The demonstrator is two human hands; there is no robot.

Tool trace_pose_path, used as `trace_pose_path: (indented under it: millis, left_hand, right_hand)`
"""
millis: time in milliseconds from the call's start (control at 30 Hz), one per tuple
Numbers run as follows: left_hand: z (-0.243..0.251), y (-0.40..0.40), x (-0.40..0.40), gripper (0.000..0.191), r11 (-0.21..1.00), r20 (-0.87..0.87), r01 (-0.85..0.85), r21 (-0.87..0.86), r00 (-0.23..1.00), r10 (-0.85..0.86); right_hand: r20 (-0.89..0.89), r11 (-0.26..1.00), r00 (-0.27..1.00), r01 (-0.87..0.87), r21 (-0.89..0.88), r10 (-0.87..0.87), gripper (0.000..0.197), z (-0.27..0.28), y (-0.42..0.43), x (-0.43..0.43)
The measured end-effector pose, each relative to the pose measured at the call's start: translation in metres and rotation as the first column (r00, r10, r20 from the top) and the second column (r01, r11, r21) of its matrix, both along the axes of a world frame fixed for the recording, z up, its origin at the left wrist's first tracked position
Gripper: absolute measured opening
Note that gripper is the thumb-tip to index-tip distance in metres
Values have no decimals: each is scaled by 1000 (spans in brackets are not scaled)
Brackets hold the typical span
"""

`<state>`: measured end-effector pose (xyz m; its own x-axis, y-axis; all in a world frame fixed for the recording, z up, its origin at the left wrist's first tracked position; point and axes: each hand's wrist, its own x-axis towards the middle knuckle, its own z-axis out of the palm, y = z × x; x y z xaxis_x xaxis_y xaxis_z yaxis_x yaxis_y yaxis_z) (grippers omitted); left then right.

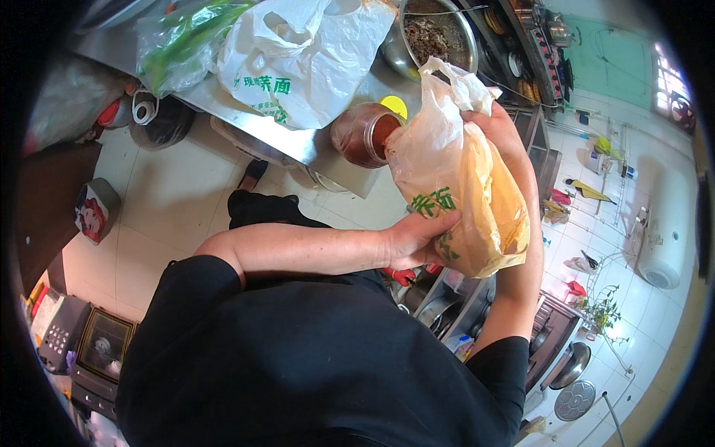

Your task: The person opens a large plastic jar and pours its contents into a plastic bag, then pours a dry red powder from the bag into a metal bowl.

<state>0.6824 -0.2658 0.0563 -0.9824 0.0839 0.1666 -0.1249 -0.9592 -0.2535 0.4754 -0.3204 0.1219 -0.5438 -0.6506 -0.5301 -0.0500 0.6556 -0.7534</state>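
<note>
Both my hands hold a plastic bag (447,173) with printed writing and yellowish contents or lining. My left hand (419,237) grips its lower side, the thumb across the front. My right hand (491,125) holds it near the top, by the handles. The bag's left side meets the mouth of a jar (357,137) holding reddish-brown powder; the jar lies tilted at the metal table's edge. Whether powder is passing between them, I cannot tell. A yellow round lid (394,105) is behind the jar's mouth. Beyond the bag stands a steel bowl (469,33) with dark, crumbly contents.
A white plastic bag (307,61) and a clear bag of green vegetables (184,50) lie on the metal table (279,139). Shelves with pans (441,307) stand below my right arm. A bin (98,209) is on the tiled floor at left.
</note>
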Motion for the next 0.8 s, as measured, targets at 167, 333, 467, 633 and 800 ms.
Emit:
trace_pose_path:
  millis: [167,333,467,633,800]
  left_hand:
    - [-9,5,-2,52,1000,5,1,-17,1000,-1]
    - [-14,8,1,50,994,85,68,-89,995,-60]
    - [-19,13,6,52,987,57,76,-145,996,-68]
    - [-25,21,6,56,971,61,55,-230,997,-43]
    - [-45,26,6,52,906,107,144,-398,988,-110]
  right_hand:
    - [44,999,999,22,-50,-20,34,-2,4,-5]
    - [-4,998,999,42,-38,-42,33,-1,13,-2]
    - [-6,997,998,56,-55,-56,34,0,28,-4]
    - [4,990,998,70,-120,-70,35,5,44,-2]
    - [-3,956,988,148,-252,-153,36,10,68,6]
